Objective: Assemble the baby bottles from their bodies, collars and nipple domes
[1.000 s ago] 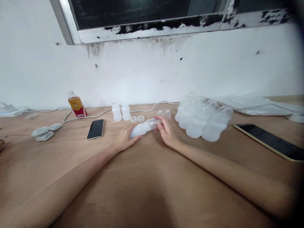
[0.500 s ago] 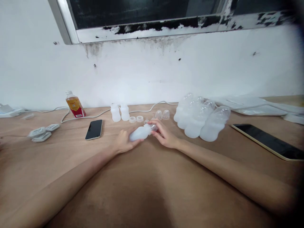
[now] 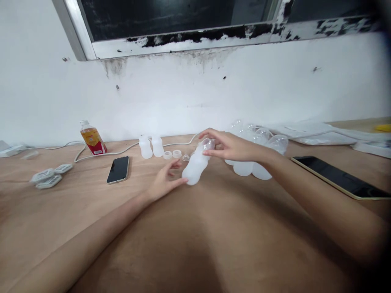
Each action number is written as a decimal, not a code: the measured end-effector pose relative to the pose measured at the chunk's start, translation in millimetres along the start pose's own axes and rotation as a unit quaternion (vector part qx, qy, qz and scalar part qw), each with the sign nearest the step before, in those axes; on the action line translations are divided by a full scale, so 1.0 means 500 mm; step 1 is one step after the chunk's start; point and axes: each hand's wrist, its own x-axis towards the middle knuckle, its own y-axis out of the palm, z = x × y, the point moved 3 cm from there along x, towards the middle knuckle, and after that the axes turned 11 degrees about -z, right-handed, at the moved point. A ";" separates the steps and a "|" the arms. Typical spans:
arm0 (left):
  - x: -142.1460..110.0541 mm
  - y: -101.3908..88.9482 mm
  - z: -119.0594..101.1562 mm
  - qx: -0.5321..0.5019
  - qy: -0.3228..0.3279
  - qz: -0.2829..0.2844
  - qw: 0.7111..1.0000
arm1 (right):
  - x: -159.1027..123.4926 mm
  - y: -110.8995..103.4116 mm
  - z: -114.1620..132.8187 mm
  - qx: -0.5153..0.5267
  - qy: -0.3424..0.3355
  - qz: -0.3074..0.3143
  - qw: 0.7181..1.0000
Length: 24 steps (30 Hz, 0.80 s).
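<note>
Nearest you on the table (image 3: 171,244): your L hand (image 3: 161,181), fingers spread, only the thumb touching the base of 1 frosted btl (image 3: 195,167). Your R hand (image 3: 227,144) has that btl by its clear-capped end, pinched betw. thumb & fingers. Btl's out in front of you, approx. ctr, tilted; long axis runs diag., base twd you & a bit L, cap end pointing away & R. Can't tell if base touches wood.

2 phones: 1 far R (image 3: 336,177), 1 on L (image 3: 117,169). 3 flat white pcs (image 3: 49,176) bunched L of the latter. Behind your R arm, a cluster of capped btls (image 3: 262,171), several, partly hidden, no exact ct. Past your L fingers: 2 white rings (image 3: 176,154), 1 small clear dome (image 3: 186,157). Farther, 2 uncapped btls (image 3: 157,146) upright side by side, & 1 drink btl (image 3: 94,140) w/ red-and-yellow label nr the wall.
</note>
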 end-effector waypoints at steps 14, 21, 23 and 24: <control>0.005 -0.018 0.047 0.183 -0.010 -0.034 0.982 | 0.063 0.001 -0.100 -0.416 0.130 -0.052 0.899; 0.004 -0.016 0.043 0.207 0.000 -0.024 0.978 | 0.060 -0.001 -0.111 -0.401 0.147 -0.049 0.903; 0.004 -0.015 0.041 0.224 0.002 -0.018 0.974 | 0.060 -0.003 -0.110 -0.401 0.135 -0.065 0.903; 0.004 -0.015 0.039 0.237 0.007 -0.013 0.971 | 0.059 -0.002 -0.107 -0.398 0.128 -0.080 0.905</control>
